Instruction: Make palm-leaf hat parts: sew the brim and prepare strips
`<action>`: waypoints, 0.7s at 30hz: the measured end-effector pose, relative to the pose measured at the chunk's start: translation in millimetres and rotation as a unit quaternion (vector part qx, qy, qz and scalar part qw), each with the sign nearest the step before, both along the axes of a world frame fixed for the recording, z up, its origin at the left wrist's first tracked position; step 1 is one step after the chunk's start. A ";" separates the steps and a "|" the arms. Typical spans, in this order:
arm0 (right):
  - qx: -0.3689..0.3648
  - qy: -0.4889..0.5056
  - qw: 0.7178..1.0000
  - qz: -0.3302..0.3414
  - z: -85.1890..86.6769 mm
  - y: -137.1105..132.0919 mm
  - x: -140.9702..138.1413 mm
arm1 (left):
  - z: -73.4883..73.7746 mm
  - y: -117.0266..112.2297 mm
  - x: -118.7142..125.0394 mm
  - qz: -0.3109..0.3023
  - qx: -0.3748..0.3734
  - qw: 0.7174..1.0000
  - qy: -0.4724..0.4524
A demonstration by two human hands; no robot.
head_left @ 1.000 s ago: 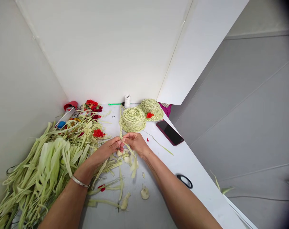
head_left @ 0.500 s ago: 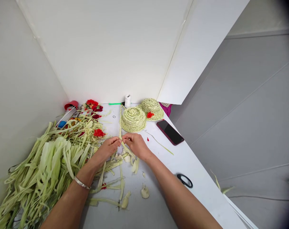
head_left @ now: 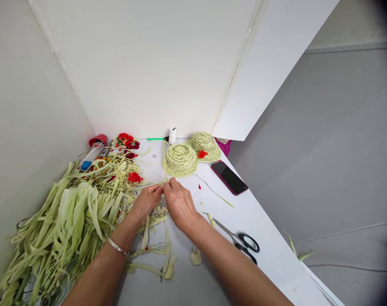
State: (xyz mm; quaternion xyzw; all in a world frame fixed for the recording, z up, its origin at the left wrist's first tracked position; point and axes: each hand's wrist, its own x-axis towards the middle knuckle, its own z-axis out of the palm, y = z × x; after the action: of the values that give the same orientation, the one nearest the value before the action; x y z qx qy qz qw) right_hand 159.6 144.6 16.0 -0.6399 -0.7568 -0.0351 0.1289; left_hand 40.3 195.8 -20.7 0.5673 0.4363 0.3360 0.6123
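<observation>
My left hand (head_left: 148,201) and my right hand (head_left: 178,203) meet at the middle of the white table (head_left: 263,221), both pinching the near end of a thin braided green leaf strand (head_left: 163,163). The braid runs away from my fingers to a small woven green hat (head_left: 179,159). Loose leaf strips hang and lie under my hands. A silver bangle (head_left: 117,247) sits on my left wrist.
A big heap of pale green leaf strips (head_left: 62,221) fills the left side, with red flowers (head_left: 133,177) on it. A second woven hat with a red flower (head_left: 206,145), a white thread spool (head_left: 172,135), a dark phone (head_left: 229,177) and black-handled scissors (head_left: 241,241) lie to the right.
My right hand has turned over the braid end, its back now up. My right forearm shifted left, uncovering the scissors' blades. The view moved slightly.
</observation>
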 end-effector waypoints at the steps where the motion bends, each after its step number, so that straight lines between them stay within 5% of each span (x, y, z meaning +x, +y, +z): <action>1: 0.005 -0.018 1.000 0.001 -0.2 -1.8 -2.3 | -0.7 -0.1 -0.3 -0.003 -0.009 1.000 -0.013; 16: 0.128 -0.082 0.981 0.117 -19.6 -19.7 -15.8 | 10.1 1.2 -13.3 -0.028 -0.087 0.992 -0.088; 21: 0.138 0.062 0.984 0.097 -1.0 -20.2 -6.6 | 14.2 5.0 -23.2 -0.038 -0.079 0.992 -0.095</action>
State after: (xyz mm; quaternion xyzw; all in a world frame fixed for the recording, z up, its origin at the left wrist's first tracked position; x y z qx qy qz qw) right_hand 152.9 124.4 15.0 -0.5400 -0.7939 -0.0867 0.2655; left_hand 17.1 200.8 -6.6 0.4989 0.3796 0.3292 0.7062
